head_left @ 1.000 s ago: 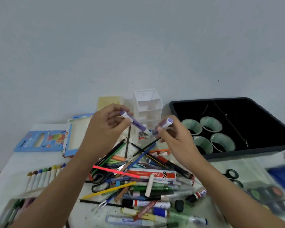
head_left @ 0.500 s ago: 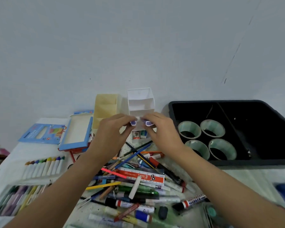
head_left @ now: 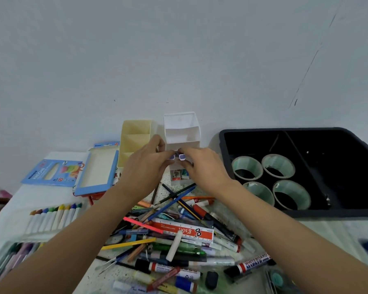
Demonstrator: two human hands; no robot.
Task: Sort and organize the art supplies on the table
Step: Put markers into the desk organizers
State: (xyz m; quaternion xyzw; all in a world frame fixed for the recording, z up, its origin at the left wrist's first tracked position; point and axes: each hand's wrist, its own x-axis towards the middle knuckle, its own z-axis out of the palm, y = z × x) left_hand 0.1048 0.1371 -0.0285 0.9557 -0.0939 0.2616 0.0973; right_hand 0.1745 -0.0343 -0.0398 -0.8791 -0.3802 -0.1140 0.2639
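Note:
My left hand (head_left: 145,168) and my right hand (head_left: 202,166) meet in front of the white stepped organizer (head_left: 182,130) at the back of the table. Each hand holds a purple-capped marker; only the two cap ends show, the left marker's cap (head_left: 172,157) and the right marker's cap (head_left: 181,157) side by side, pointing at me, at the organizer's lowest front compartment. The marker bodies are hidden by my fingers. A heap of pens, pencils, markers and a red ruler (head_left: 183,229) lies on the table below my arms.
A cream organizer (head_left: 134,134) stands left of the white one. A black tray (head_left: 227,136) with several tape rolls (head_left: 246,167) is at the right. A blue crayon box (head_left: 51,171), its open sleeve (head_left: 113,170) and a row of crayons (head_left: 55,215) lie at the left.
Both hands moved forward and together, from holding the two purple markers up above the heap to bringing them end-on at the white organizer's front.

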